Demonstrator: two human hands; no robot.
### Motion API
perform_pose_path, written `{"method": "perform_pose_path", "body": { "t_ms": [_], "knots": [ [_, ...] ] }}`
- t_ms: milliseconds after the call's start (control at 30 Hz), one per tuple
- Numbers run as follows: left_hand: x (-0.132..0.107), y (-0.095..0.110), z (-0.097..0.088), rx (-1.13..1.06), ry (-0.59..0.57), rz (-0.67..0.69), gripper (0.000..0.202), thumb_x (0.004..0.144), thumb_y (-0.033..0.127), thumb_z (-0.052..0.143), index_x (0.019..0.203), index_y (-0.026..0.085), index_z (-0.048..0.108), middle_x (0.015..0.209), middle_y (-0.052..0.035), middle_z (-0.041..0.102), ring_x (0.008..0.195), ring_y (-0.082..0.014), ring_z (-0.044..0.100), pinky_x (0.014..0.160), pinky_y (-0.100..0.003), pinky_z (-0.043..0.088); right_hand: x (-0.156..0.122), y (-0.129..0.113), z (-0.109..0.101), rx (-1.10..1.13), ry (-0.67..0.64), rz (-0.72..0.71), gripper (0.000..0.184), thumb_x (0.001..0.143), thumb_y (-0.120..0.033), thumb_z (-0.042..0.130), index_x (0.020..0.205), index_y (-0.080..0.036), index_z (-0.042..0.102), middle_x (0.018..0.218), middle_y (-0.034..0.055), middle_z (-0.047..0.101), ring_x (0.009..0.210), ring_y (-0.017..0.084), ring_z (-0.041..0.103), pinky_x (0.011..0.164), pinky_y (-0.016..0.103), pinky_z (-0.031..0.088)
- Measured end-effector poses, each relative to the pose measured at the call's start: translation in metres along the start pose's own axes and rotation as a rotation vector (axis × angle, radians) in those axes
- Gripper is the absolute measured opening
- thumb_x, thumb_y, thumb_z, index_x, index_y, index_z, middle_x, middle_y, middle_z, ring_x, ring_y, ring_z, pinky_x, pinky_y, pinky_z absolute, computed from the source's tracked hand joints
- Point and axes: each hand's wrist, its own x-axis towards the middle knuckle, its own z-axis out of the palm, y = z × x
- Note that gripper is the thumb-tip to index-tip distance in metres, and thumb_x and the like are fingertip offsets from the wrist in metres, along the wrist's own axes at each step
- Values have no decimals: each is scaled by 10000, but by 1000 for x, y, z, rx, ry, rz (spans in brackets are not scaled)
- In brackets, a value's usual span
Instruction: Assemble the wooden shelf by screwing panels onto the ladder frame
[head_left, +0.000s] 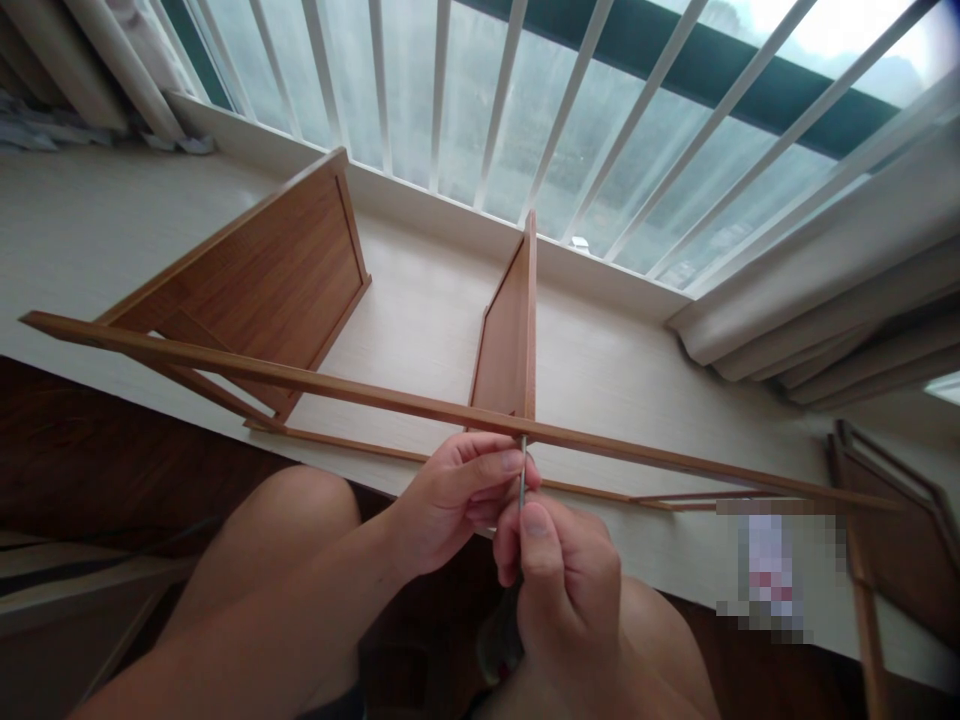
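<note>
A long wooden rail (pixel 360 396) of a wooden frame runs across the view just above my hands. A thin metal rod (pixel 523 470) stands against its underside, near the joint with the middle wooden panel (pixel 504 335). My right hand (pixel 566 565) is closed around the rod's lower part, thumb uppermost, and hides its near end. Close to the rail, the fingertips of my left hand (pixel 450 495) pinch the rod's upper part. Whether the rod is a screwdriver shaft or a hex key I cannot tell.
A larger wooden panel (pixel 262 275) stands to the left, joined to the frame. The frame rests on a pale sill (pixel 420 290) below a barred window (pixel 465 100). Curtains (pixel 840 270) hang at both sides. A dark wooden piece (pixel 900 530) leans at right, near a blurred-out item (pixel 771 565).
</note>
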Motion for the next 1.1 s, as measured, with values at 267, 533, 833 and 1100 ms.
{"method": "perform_pose_path", "body": {
  "t_ms": [267, 533, 833, 1100],
  "knots": [
    [0, 1, 1, 14, -3, 5, 218, 841, 277, 592, 752, 93, 666, 480, 63, 313, 430, -14, 214, 417, -151, 134, -1, -5, 3, 127, -30, 131, 455, 984, -284, 300, 573, -173, 462, 489, -10, 447, 480, 102, 434, 499, 237, 341],
    [0, 1, 0, 43, 39, -13, 228, 811, 314, 625, 748, 100, 668, 506, 47, 360, 455, -24, 243, 464, -172, 214, 0, 7, 3, -64, 28, -43, 326, 893, -244, 513, 577, -168, 490, 522, -19, 439, 490, 92, 421, 506, 226, 343],
    [-1, 3, 3, 3, 22, -31, 216, 789, 324, 651, 741, 113, 666, 505, 48, 372, 448, -26, 227, 452, -177, 213, 5, 4, 1, -171, 97, -140, 285, 866, -175, 533, 582, -174, 513, 532, -10, 452, 531, 114, 497, 546, 236, 398],
    [1, 0, 2, -18, 1, -12, 200, 808, 290, 633, 760, 99, 665, 497, 63, 326, 437, -9, 229, 430, -153, 146, 4, 2, 0, -188, 69, -175, 190, 870, -133, 490, 725, -168, 607, 650, 34, 581, 601, 139, 540, 622, 273, 435]
  ]
}}
